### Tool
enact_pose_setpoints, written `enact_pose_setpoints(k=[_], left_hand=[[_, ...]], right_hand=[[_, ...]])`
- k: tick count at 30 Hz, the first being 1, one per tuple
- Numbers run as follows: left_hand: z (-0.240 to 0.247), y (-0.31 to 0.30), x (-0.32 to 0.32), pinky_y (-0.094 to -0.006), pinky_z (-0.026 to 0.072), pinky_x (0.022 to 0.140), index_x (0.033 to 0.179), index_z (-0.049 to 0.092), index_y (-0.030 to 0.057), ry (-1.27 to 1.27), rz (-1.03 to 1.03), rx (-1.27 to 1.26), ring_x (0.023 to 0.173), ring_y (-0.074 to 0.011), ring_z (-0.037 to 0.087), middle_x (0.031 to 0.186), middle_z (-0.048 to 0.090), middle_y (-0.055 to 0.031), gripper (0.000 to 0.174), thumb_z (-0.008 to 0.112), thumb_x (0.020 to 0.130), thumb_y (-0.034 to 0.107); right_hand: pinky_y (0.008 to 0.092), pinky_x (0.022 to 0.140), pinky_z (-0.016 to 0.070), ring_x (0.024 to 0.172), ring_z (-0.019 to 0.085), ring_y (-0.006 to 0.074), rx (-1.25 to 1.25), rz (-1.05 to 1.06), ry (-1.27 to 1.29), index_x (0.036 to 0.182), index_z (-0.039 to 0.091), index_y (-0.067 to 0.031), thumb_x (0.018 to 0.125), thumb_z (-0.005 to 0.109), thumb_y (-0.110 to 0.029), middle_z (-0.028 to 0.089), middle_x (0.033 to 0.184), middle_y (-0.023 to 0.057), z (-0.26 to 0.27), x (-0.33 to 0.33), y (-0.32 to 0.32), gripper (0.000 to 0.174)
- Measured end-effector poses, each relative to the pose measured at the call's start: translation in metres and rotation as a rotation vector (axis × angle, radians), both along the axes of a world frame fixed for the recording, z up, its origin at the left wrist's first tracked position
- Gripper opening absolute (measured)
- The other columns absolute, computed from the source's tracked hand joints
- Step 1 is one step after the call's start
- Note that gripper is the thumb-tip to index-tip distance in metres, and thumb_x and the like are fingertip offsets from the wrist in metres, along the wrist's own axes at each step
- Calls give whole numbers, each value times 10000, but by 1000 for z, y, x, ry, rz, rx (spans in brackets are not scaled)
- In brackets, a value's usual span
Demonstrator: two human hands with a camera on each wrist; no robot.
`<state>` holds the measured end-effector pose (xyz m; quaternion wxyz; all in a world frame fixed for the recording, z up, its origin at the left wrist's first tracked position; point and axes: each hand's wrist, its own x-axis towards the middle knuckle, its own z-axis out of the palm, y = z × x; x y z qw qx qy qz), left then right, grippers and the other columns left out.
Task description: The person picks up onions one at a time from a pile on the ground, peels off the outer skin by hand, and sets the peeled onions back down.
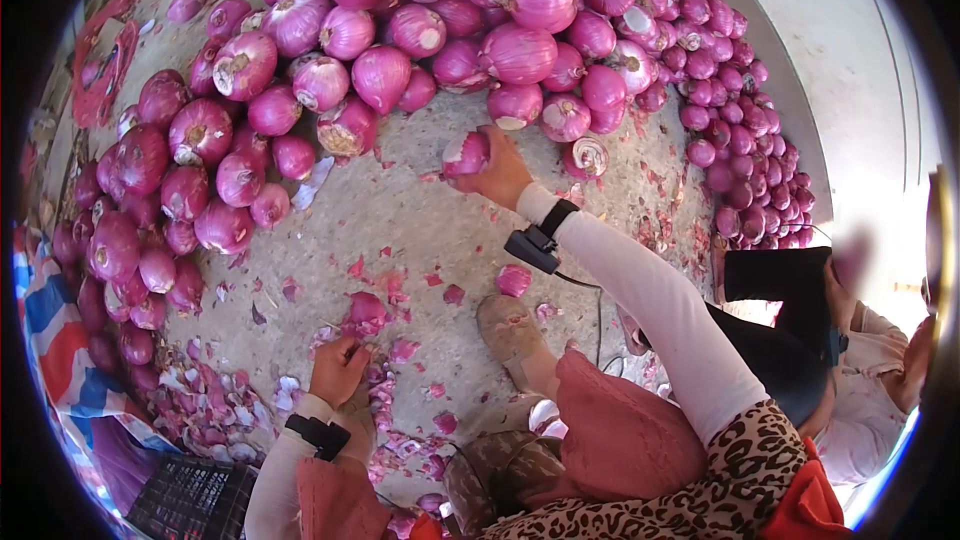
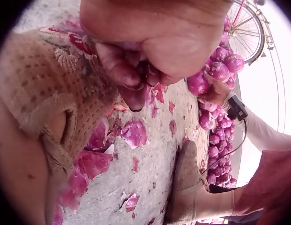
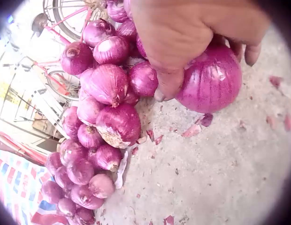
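Note:
My right hand (image 1: pixel 500 172) grips a large purple-red onion (image 3: pixel 212 77) just in front of the onion pile, its thumb and fingers around the bulb. In the head view this onion (image 1: pixel 466 154) sits close over the concrete floor. My left hand (image 1: pixel 338 372) is low, beside my left shoe (image 2: pixel 56 70), with fingers loosely curled. No object shows between the left fingers (image 2: pixel 131 96) in the left wrist view. Near the left fingertips lies a clump of red onion skin (image 1: pixel 367 312). Another onion (image 1: pixel 586 157) with a pale cut end rests right of the held one.
A pile of onions (image 1: pixel 380 75) curves around the front and left, and smaller onions (image 1: pixel 745 130) run along the right. Loose skins (image 1: pixel 215 405) litter the floor (image 1: pixel 420 230). At lower left are a striped sheet (image 1: pixel 60 340) and black crate (image 1: pixel 195 500). Another person (image 1: pixel 870 360) sits right.

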<state>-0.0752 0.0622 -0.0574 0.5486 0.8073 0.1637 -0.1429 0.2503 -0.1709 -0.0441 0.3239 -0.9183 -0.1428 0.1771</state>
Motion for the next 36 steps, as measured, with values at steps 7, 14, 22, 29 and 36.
enact_pose_setpoints(k=[7, 14, 22, 29, 36], left_hand=[[5, 3, 3, -310, 392, 520, 732, 574, -10, 110, -29, -43, 542, -151, 505, 614, 560, -105, 185, 622, 836, 135], [0, 1, 4, -269, 361, 471, 698, 547, -6, 76, -21, -35, 531, -66, 448, 564, 507, -4, 212, 601, 867, 110], [0, -3, 2, -323, 382, 485, 695, 564, -29, 34, 41, -47, 506, -136, 497, 560, 536, -87, 204, 626, 823, 117], [-4, -4, -2, -309, 346, 476, 667, 536, -27, 27, 89, -52, 513, -99, 427, 541, 518, -50, 209, 623, 819, 88], [-17, 0, -4, -322, 344, 476, 666, 523, -29, 9, 52, -25, 508, -112, 420, 531, 494, -70, 206, 622, 809, 80]], right_hand=[[501, 826, 494, 1116, 555, 321, 1080, -363, 1065, 1348, 382, -84, 898, 583, -374, 504, 1288, 132, 20, -47, -32, 572], [476, 791, 507, 1114, 545, 398, 1264, -421, 1438, 1386, 364, -151, 924, 414, -570, 485, 1334, 123, 34, -81, -60, 626], [517, 871, 495, 1161, 533, 335, 1281, -564, 1279, 1362, 409, -131, 913, 438, -565, 507, 1324, 113, 20, -103, -138, 626], [485, 936, 455, 1073, 548, 277, 1427, -1215, 54, 1262, 487, -127, 866, 565, -551, 567, 1157, 93, 142, 13, -328, 585], [333, 714, 528, 953, 640, 230, 637, -804, -235, 1218, 521, -105, 892, 574, -191, 642, 1038, 97, 217, 63, -420, 341]])
